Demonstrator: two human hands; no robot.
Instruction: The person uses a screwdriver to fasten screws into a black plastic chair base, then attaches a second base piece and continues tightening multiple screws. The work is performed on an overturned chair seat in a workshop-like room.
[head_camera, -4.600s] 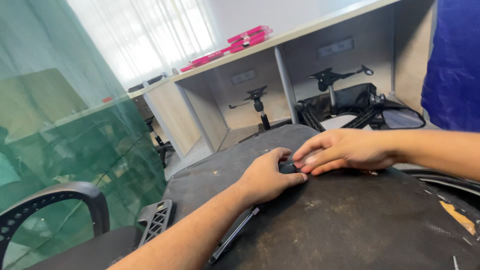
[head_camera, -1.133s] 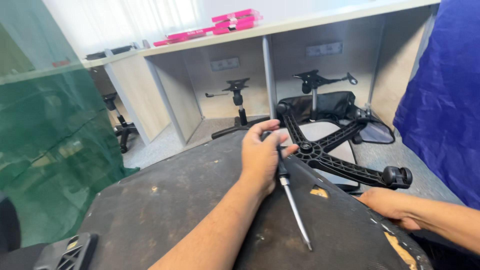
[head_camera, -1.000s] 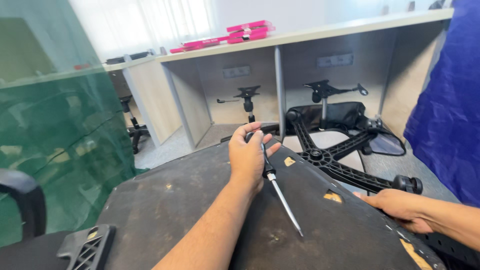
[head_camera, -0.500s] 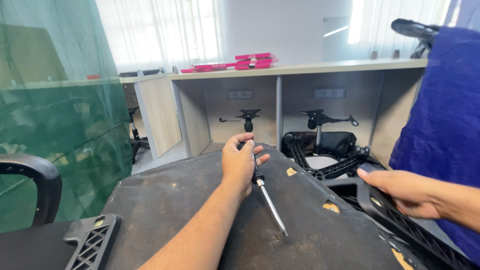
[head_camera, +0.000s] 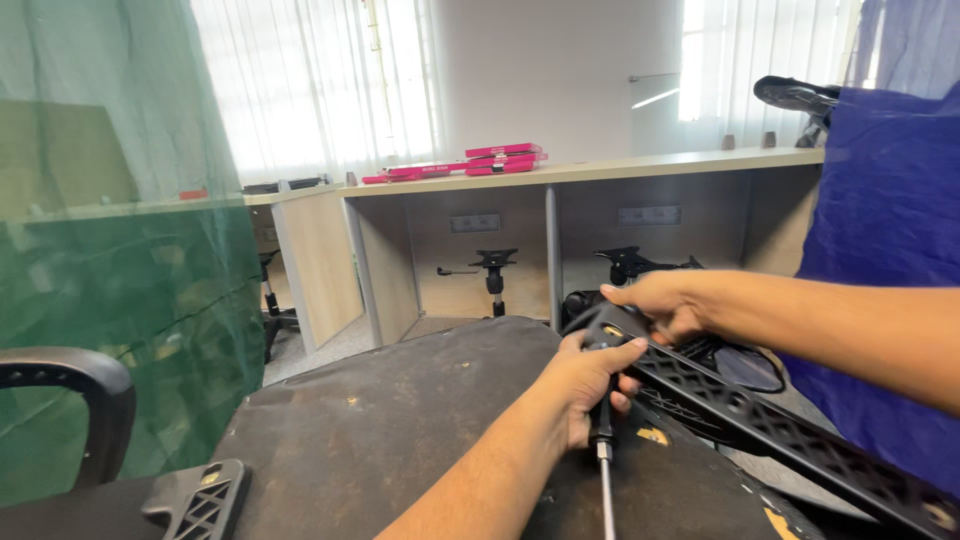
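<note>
My left hand (head_camera: 588, 388) grips the black handle of a screwdriver (head_camera: 603, 455), whose metal shaft points down toward me over a round, dusty black chair seat underside (head_camera: 400, 440). The same hand's fingertips touch the end of a black ribbed plastic chair frame (head_camera: 760, 420). My right hand (head_camera: 655, 303) holds the upper end of that frame, just above my left hand. The frame slants down to the right across the seat edge.
A green mesh screen (head_camera: 120, 250) stands at the left and blue cloth (head_camera: 885, 230) at the right. A black armrest (head_camera: 70, 385) and a ribbed plastic part (head_camera: 200, 498) lie at lower left. Chair mechanisms (head_camera: 492, 272) sit under a long desk with pink boxes (head_camera: 500, 157).
My right hand rose from the seat's right side and took hold of the black frame, which now lies across the seat edge. My left hand with the screwdriver moved up against the frame.
</note>
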